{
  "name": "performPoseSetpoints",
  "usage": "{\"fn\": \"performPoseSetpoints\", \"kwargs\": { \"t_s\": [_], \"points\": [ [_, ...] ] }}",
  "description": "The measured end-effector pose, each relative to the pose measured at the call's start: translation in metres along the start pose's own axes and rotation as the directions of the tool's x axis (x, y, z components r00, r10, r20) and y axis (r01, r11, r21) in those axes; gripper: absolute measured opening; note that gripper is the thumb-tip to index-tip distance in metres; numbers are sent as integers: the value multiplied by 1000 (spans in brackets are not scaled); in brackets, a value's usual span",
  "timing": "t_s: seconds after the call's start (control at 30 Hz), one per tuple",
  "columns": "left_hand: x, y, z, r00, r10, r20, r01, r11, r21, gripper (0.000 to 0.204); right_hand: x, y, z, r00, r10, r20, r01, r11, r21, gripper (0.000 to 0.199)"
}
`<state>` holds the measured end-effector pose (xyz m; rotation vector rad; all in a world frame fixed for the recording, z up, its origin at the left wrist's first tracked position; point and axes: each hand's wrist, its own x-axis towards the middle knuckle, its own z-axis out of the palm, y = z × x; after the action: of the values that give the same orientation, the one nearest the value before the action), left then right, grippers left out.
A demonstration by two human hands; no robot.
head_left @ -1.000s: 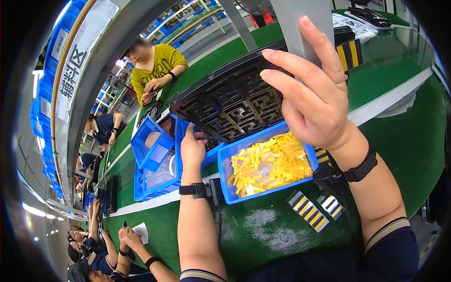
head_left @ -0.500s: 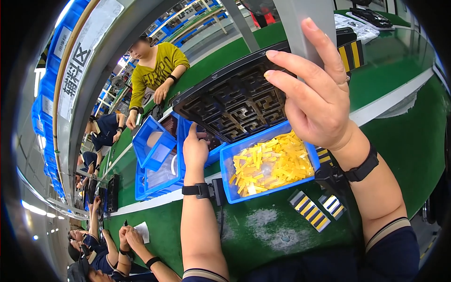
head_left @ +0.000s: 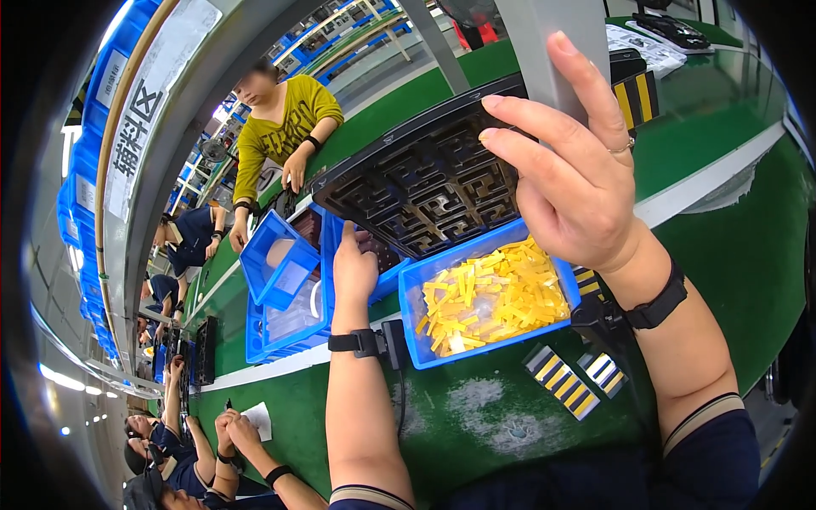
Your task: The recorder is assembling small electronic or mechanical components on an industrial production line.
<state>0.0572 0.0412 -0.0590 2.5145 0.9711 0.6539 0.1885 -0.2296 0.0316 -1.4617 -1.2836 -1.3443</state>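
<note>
A black moulded tray [head_left: 433, 183] with maze-like recesses is tilted up over the blue bins. My right hand [head_left: 578, 174] grips its upper right side, with two fingertips on the top edge and the other fingers raised. At the tray's lower left edge is my left hand [head_left: 354, 270], index finger extended along it and the remaining fingers curled; part of that grip is hidden. Just under the tray sits a blue bin [head_left: 489, 340] full of small yellow strips [head_left: 463, 293]. Another blue bin [head_left: 387, 276], holding dark contents, is partly covered by the tray and my left hand.
More blue bins [head_left: 276, 263] stand left of my left hand. Striped cards [head_left: 561, 382] lie on the green table [head_left: 459, 450] near me. A grey post [head_left: 552, 51] rises behind my right hand. Across the table works a person in a yellow top [head_left: 285, 119]; others sit at left.
My hands and the black tray have barely moved. Across the table, the person in yellow has lowered one hand toward the blue bins.
</note>
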Motion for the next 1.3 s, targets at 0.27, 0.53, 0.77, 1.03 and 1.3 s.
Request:
{"fn": "performPoseSetpoints", "kwargs": {
  "t_s": [0.27,0.53,0.77,1.03,1.3],
  "points": [
    [-3,4,-2,992,-128,3,128,992,-17,57,1,-1,0,1000,-4,4,4,1000,-2,29],
    [-2,1,-3,999,-25,37,21,996,92,53,-4,3,2,1000,-17,-23,18,999,31,29],
    [0,-4,-3,993,8,119,-24,991,130,56,2,-4,2,1000,-12,16,13,1000,-28,29],
    [6,-12,3,978,107,177,-130,983,126,56,2,-4,1,1000,-10,25,11,1000,-28,29],
    [7,-7,1,961,80,263,-124,980,154,54,1,-3,-1,999,-17,35,18,999,-43,28]
  ]
}}
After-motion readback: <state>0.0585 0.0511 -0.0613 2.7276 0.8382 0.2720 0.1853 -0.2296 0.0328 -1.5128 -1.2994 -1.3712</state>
